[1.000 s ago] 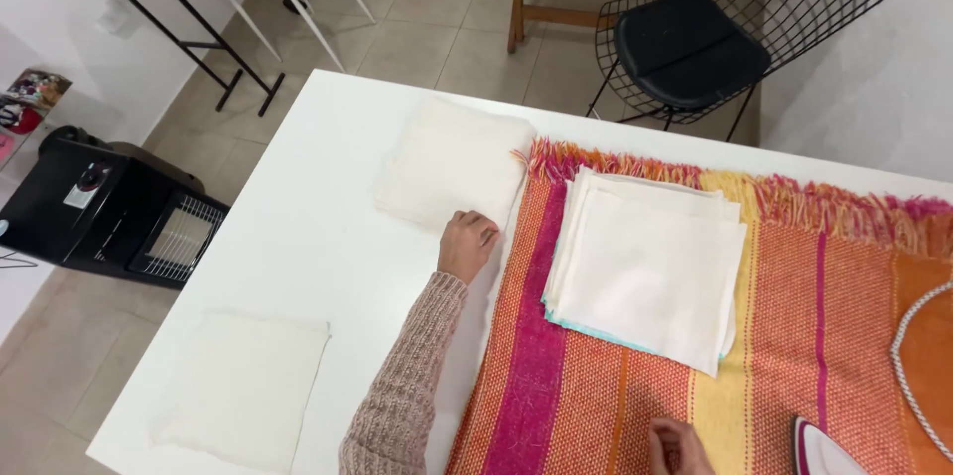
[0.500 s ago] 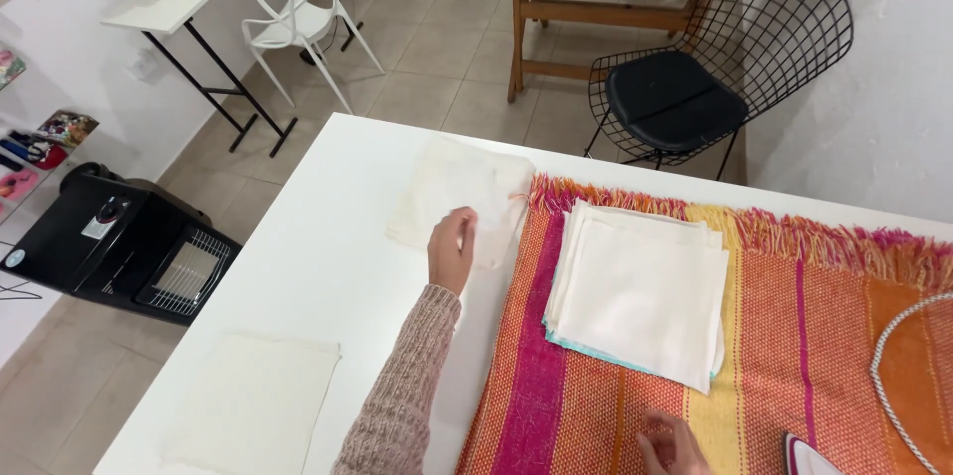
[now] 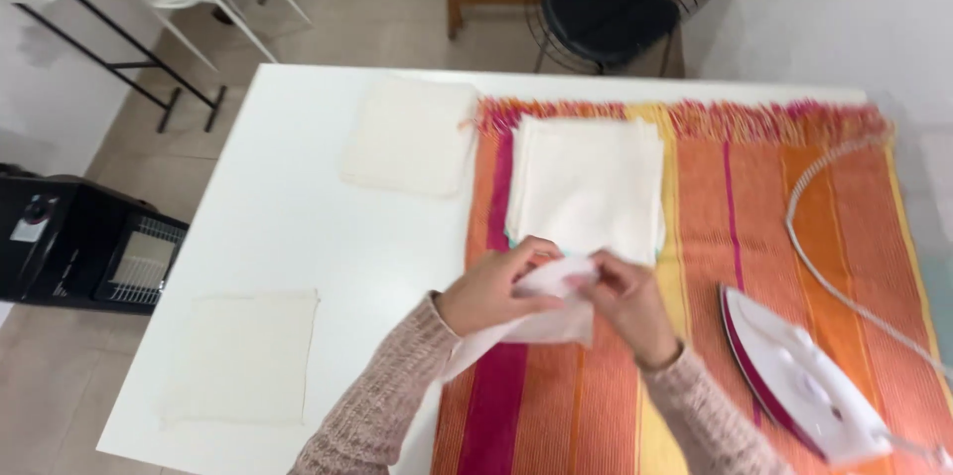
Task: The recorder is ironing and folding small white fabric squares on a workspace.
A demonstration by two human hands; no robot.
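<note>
My left hand point(image 3: 488, 288) and my right hand point(image 3: 627, 302) both grip a small white cloth point(image 3: 558, 314) over the striped orange and pink blanket point(image 3: 774, 197). The cloth hangs bunched between my fingers. Just beyond my hands lies a stack of folded white cloths point(image 3: 588, 177) on the blanket. A white and magenta iron point(image 3: 794, 376) rests on the blanket to the right of my right hand.
The white table point(image 3: 298, 227) holds a folded cream cloth point(image 3: 409, 135) at the far left of the blanket and a flat one point(image 3: 246, 356) near the front left corner. The iron's cord point(image 3: 824, 237) loops across the blanket. A black heater point(image 3: 79, 242) stands on the floor at left; a wire chair point(image 3: 615, 8) behind.
My left hand has left the folded cloth at the table's far side and come back. Both hands now hold a small white cloth together. The view has shifted right, showing the iron.
</note>
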